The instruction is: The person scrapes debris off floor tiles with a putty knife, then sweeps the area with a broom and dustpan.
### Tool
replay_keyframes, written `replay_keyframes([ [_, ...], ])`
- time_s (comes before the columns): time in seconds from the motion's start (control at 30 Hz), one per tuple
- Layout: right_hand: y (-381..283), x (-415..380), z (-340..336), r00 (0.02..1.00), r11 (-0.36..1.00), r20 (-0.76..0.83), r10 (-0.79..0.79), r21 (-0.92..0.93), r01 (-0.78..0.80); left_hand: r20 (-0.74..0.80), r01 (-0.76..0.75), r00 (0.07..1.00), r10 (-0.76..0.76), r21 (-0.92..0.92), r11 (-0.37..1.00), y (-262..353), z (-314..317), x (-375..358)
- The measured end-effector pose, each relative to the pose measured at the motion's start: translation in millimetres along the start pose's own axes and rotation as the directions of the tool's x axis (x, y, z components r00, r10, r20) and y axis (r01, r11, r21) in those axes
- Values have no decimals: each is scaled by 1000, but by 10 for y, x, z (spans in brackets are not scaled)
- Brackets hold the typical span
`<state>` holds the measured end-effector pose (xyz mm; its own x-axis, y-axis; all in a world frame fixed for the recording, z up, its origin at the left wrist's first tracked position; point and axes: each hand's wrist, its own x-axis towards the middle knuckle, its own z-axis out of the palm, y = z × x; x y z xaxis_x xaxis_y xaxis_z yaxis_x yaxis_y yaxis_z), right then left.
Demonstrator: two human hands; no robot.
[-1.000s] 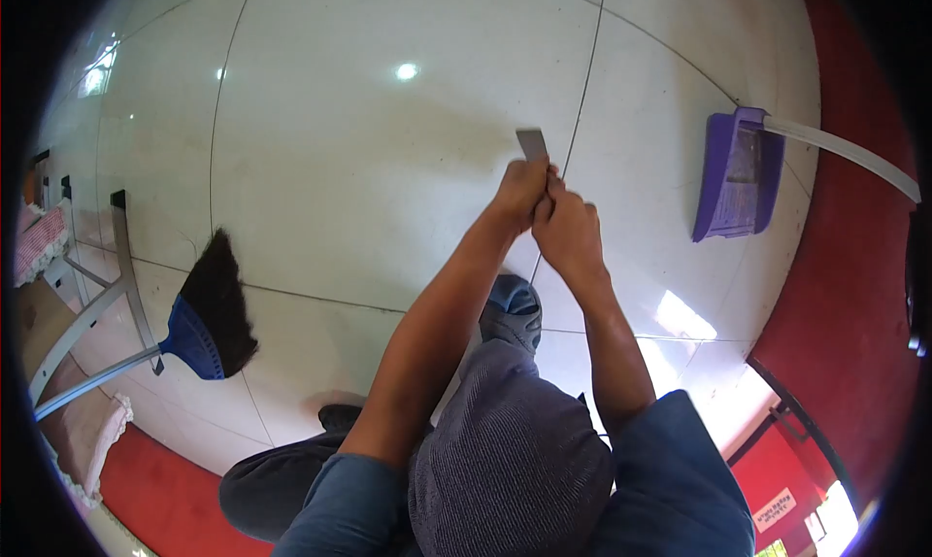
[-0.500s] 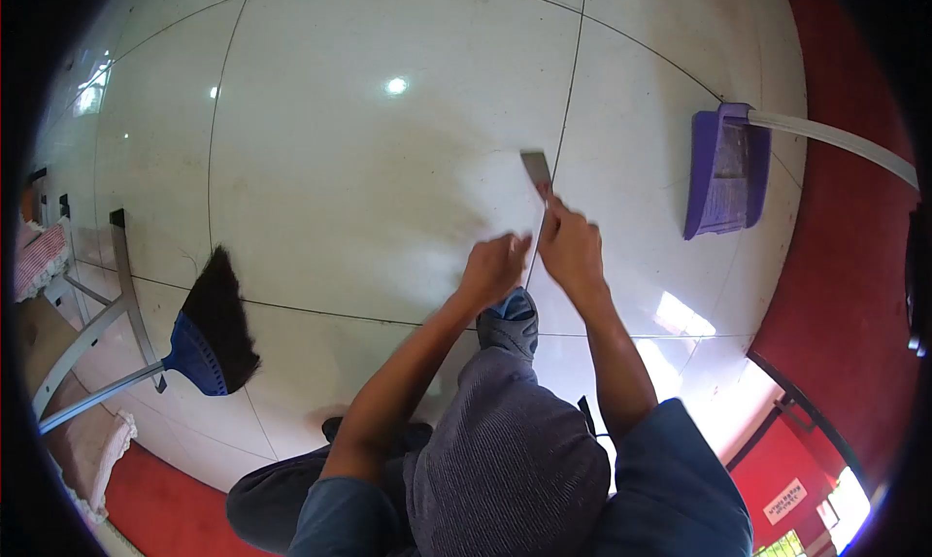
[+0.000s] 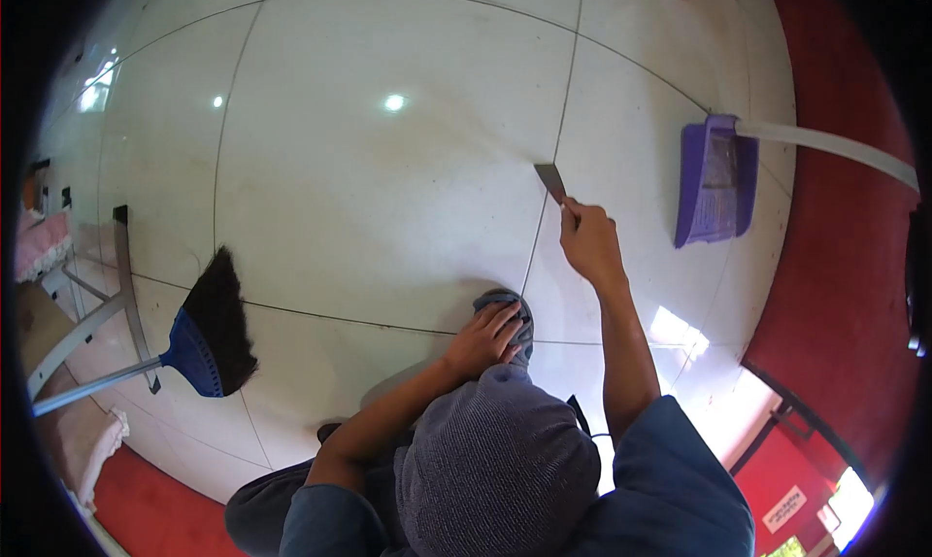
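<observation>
My right hand is closed around the handle of a putty knife. Its flat metal blade points up and left over the pale floor tiles, its tip right by a tile joint. Most of the handle is hidden in my fingers. Lower and to the left, my left hand lies on the grey-blue clothed end of my bent leg, fingers spread and holding nothing.
A purple dustpan with a long pale handle is at the right, by a red surface. On the left are a blue broom with dark bristles and a metal-legged piece of furniture.
My left hand has come down from beside the right one onto my leg, its fingers unfolding. My right hand has shifted slightly right with the putty knife.
</observation>
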<state>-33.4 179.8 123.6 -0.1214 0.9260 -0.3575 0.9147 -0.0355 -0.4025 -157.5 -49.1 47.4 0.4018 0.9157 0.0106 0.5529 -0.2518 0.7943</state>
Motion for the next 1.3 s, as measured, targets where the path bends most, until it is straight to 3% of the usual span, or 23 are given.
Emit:
replay_keyframes([
  [0.1, -143, 283, -23, 997, 999, 71, 24, -23, -22, -13, 32, 999, -33, -66, 997, 11, 3, -17],
  [0.2, -360, 864, 49, 999, 1000, -54, 5, -2, -5, -12, 6, 1000, -7, -90, 996, -56, 32, 5],
  [0.3, -510, 804, -43, 997, 997, 11, -70, 10, 70, -24, 6, 1000, -8, -80, 997, -71, 14, -9],
  [0.4, -647, 955, 40, 989, 985, 18, -147, -85, 148, -33, 12, 999, -14, -82, 997, -72, 56, -20],
  [0.5, -830, 1671, 126, 986, 971, -48, -158, -191, 146, -28, 2, 1000, -5, -97, 995, -68, 36, -16],
  [0.73, -1145, 2083, -111, 994, 993, 36, -101, -58, 103, -36, 27, 999, -31, -110, 994, -71, 2, 4],
  [0.77, -1171, 2174, -100, 984, 981, 24, -174, -78, 176, -38, 22, 999, -27, -112, 993, -79, 13, -3],
  [0.87, -1237, 1949, -99, 972, 954, 22, -235, -188, 234, -95, -73, 994, 63, -112, 991, -115, 56, -64],
  [0.9, -1172, 1738, -158, 935, 875, 216, -282, -342, 343, -136, -127, 984, 114, -93, 988, -179, 25, -38],
  [0.97, -792, 1210, -107, 959, 910, 249, -136, -352, 221, -121, 8, 992, -42, -268, 963, -305, -273, -210],
  [1.0, -509, 954, -61, 957, 910, 258, -129, -352, 218, -63, 112, 990, -123, -149, 982, -425, -735, -222],
  [1.03, -363, 618, -104, 960, 954, 190, -207, -177, 241, -444, 183, 887, -125, 90, 979, -955, -443, -516],
  [1.07, -353, 397, -158, 977, 985, 144, -158, -52, 167, -617, 492, 703, -353, 64, 868, -1225, -642, -669],
  [1.1, -324, 198, -193, 989, 994, 119, -91, 70, 83, -724, 752, 529, -442, 159, 640, -1277, -1068, -707],
  [1.13, -87, 148, -120, 995, 985, -7, -102, 136, 102, -818, 894, 322, -477, 96, 438, -1426, -1294, -852],
  [1.17, -90, 60, -198, 1000, 967, -5, 12, 253, -10, -835, 957, 143, -532, -20, 289, -1511, -1446, -1038],
  [1.23, -153, -76, -304, 984, 824, -24, 176, 550, -134, -779, 999, 34, -626, 12, 39, -1529, -1446, -1054],
  [1.27, -258, -140, -352, 964, 707, 11, 265, 678, -202, -776, 996, -24, -630, -74, 52, -1570, -1290, -932],
  [1.3, -289, -176, -343, 976, 700, 7, 220, 696, -163, -743, 991, -9, -669, -98, 96, -1543, -1157, -662],
])
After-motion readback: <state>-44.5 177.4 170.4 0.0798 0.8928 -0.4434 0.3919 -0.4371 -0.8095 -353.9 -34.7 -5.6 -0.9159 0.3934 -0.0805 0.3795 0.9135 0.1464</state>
